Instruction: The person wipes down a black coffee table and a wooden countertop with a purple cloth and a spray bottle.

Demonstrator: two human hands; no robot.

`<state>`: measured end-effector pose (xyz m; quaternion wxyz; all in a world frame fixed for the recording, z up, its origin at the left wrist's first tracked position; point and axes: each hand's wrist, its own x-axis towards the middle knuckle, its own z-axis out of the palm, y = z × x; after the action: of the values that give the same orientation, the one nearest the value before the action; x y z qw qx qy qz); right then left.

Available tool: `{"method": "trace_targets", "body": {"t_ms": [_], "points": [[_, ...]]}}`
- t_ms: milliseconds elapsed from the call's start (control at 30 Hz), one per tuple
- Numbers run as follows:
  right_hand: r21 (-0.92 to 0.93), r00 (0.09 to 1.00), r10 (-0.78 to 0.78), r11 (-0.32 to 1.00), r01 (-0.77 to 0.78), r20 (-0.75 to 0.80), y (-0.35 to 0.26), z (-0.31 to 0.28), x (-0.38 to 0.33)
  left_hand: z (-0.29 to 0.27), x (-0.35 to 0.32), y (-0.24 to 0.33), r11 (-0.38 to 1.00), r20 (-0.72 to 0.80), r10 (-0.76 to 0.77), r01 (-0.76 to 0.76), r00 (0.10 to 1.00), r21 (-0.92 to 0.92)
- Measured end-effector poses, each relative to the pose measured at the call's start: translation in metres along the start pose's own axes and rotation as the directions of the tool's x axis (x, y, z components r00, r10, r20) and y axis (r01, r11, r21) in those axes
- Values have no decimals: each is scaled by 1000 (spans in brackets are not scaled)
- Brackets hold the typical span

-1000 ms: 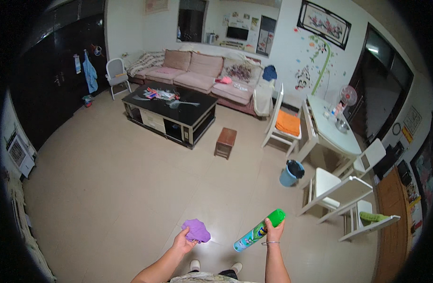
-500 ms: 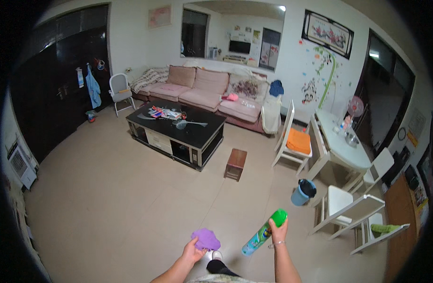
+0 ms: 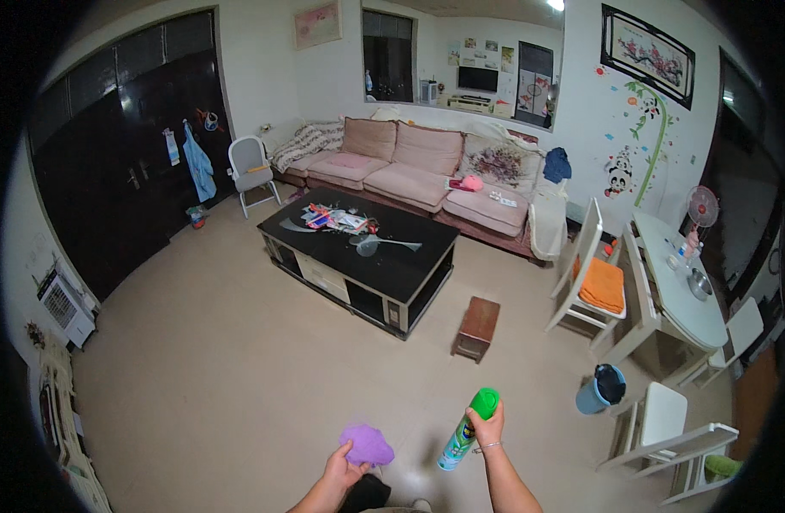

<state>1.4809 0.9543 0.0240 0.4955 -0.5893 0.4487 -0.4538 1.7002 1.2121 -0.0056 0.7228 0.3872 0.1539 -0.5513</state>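
Beige floor [image 3: 239,385] carries black table [image 3: 358,267], stool [image 3: 479,325], bin [image 3: 592,398]

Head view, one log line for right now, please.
left hand: holds purple cloth | right hand: grips spray can, green cap up | ahead: brown stool, black table

Purple cloth [image 3: 369,445], spray can [image 3: 460,441], both held

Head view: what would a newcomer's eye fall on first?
Probably the green-capped spray can in the right hand, low near the centre, then the purple cloth in the left hand, to its left. Farther off, an orange cloth brightens a white chair at right.
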Motion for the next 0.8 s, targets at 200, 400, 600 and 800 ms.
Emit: {"method": "trace_targets", "body": {"t_ms": [200,400,600,800], "points": [[-138,995,-99,985,100,16,17,114,80,-28,96,96,995,9,63,-62,998,-77],[-120,994,-96,987,103,60,-9,209,197,39,186,213,992,-36,96,-99,995,-78],[-164,992,-126,979,123,-10,-20,303,284,107,273,296,990,152,74,-55,986,-130],[-167,989,-136,978,125,-55,35,373,388,145,365,327,995,17,3,-1,1000,-100]]}}
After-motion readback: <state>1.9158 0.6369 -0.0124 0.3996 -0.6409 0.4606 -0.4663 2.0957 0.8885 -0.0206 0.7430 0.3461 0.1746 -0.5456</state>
